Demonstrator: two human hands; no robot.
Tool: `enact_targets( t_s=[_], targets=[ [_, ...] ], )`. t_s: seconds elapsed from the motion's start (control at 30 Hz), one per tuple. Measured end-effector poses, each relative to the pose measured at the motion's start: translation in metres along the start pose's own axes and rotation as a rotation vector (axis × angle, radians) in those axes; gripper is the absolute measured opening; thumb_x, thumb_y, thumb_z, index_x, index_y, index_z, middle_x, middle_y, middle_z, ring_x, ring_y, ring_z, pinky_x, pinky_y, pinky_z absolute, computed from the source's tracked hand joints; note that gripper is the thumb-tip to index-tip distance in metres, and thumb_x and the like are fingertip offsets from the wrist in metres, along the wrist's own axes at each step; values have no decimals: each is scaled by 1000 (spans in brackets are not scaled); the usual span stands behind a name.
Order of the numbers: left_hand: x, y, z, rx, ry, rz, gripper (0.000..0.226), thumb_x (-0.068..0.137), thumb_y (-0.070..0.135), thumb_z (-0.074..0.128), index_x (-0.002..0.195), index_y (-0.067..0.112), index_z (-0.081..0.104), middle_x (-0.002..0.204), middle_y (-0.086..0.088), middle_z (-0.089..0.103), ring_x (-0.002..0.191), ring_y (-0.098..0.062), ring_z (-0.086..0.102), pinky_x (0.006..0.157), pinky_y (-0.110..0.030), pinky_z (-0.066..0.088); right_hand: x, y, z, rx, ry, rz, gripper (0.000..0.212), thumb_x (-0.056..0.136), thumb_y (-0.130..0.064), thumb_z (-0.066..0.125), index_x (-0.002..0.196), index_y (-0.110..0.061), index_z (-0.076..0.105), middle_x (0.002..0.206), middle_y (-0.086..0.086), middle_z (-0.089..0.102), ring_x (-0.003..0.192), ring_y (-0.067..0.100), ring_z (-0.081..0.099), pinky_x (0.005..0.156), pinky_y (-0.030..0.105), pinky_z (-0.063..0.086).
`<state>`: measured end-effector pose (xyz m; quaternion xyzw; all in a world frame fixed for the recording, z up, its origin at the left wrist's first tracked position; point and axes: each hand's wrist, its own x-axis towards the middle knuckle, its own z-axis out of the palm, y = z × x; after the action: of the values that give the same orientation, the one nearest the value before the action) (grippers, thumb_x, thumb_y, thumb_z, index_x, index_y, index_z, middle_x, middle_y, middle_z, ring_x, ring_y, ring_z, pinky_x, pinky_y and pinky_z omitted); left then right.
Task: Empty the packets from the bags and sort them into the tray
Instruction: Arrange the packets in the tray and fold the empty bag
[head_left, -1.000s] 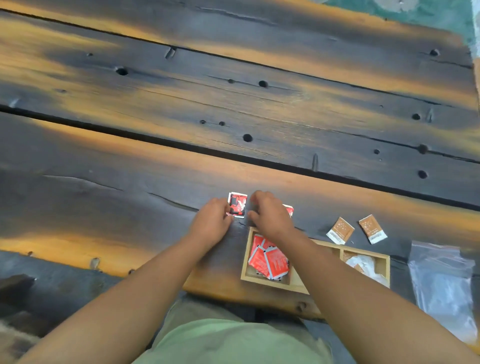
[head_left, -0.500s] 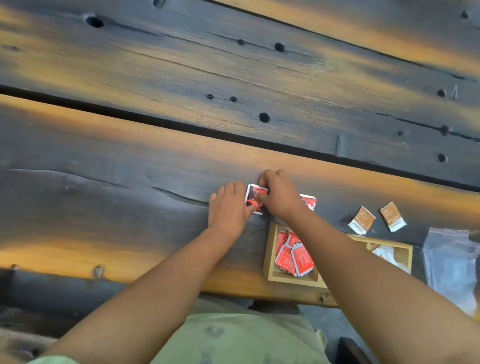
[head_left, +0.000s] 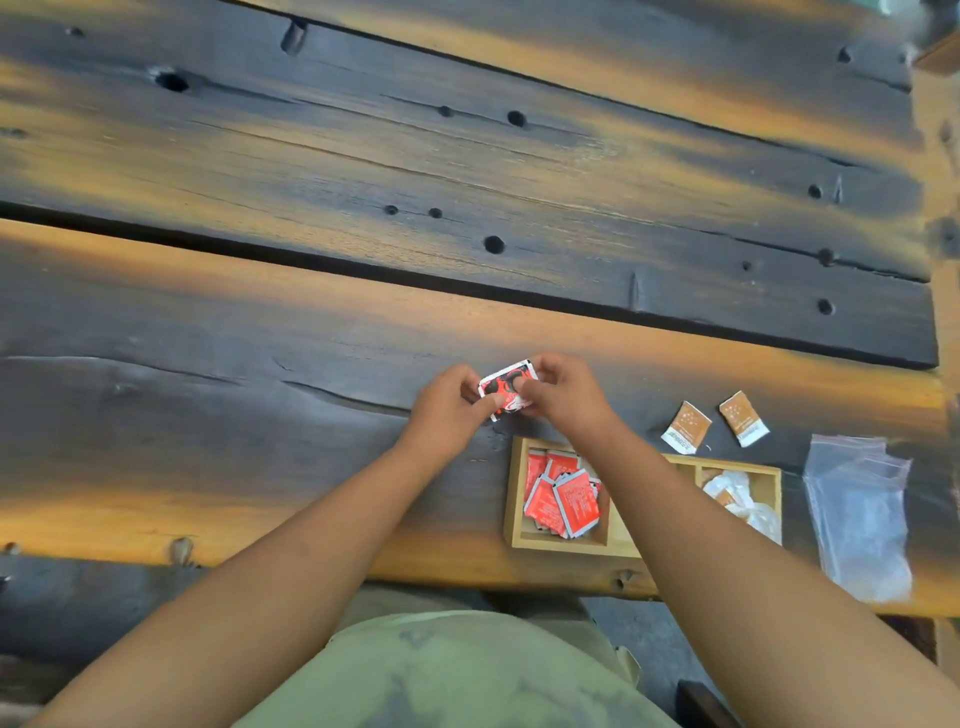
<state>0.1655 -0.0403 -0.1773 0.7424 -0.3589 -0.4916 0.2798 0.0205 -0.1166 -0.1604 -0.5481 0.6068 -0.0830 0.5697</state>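
My left hand (head_left: 448, 410) and my right hand (head_left: 563, 391) together pinch a small stack of red packets (head_left: 505, 387) just above the table, beyond the tray's left end. The wooden tray (head_left: 514, 499) lies near the table's front edge. Its left compartment holds several red packets (head_left: 561, 496); its right compartment holds pale clear packets (head_left: 740, 496). My right forearm hides the middle of the tray. Two brown packets (head_left: 687, 427) (head_left: 744, 418) lie flat on the table beyond the tray's right end.
A clear zip bag (head_left: 860, 514) lies flat to the right of the tray, near the front edge. The dark plank table (head_left: 467, 208) stretches far ahead and left, with a deep gap between planks. My green-clothed lap is below the table edge.
Both hands have gathered the red packets from the table surface and lifted them slightly. The second red packet that lay right of my right hand is no longer on the table.
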Motion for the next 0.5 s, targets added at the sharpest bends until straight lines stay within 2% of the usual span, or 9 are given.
enact_targets(
  t_s=[0.07,0.13,0.2,0.3,0.4,0.43,0.5],
  targets=[
    [-10,15,5,-120,-32,-27,28,89,23,73,98,1,58,93,-19,70,75,-26,70,76,-46,57,-13,0,-9,65,-3,-3,13,93,-3,65,84,-11,62,88,22,66,79,28,67,65,31,60],
    [-19,24,12,-132,-51,-22,25,92,19,69,102,0,57,92,-21,70,66,-20,69,72,-46,59,-27,6,-17,51,20,-10,7,94,-9,66,87,-11,63,92,21,71,82,31,71,69,35,61],
    [-27,27,20,-91,-58,2,21,93,22,68,100,5,58,88,-18,70,60,-15,65,67,-42,59,-40,15,-27,-30,50,-22,10,94,-20,68,88,-12,66,89,14,73,82,30,73,75,43,60],
    [-41,30,31,-57,-76,24,19,93,22,68,97,7,58,82,-18,67,58,-15,62,59,-33,54,-54,27,-41,-121,74,-25,15,93,-29,68,90,-14,66,85,8,73,78,24,72,76,44,59],
    [-54,31,44,-10,-72,32,16,92,22,69,96,12,57,79,-19,64,58,-15,61,49,-22,48,-64,42,-49,-136,83,-76,14,90,-23,71,90,-14,61,73,5,62,66,21,61,66,39,52],
    [-59,30,49,17,-71,39,14,92,22,69,97,17,56,79,-18,66,58,-15,61,48,-22,48,-68,47,-51,-146,81,-88,15,89,-22,72,88,-14,59,69,2,57,64,18,56,64,36,47],
    [-66,25,58,86,-66,77,14,92,22,67,95,25,54,76,-16,66,59,-16,60,54,-32,50,-76,57,-52,-193,84,-104,16,87,-21,73,87,-15,58,67,-2,54,62,14,51,61,31,41]
  ],
)
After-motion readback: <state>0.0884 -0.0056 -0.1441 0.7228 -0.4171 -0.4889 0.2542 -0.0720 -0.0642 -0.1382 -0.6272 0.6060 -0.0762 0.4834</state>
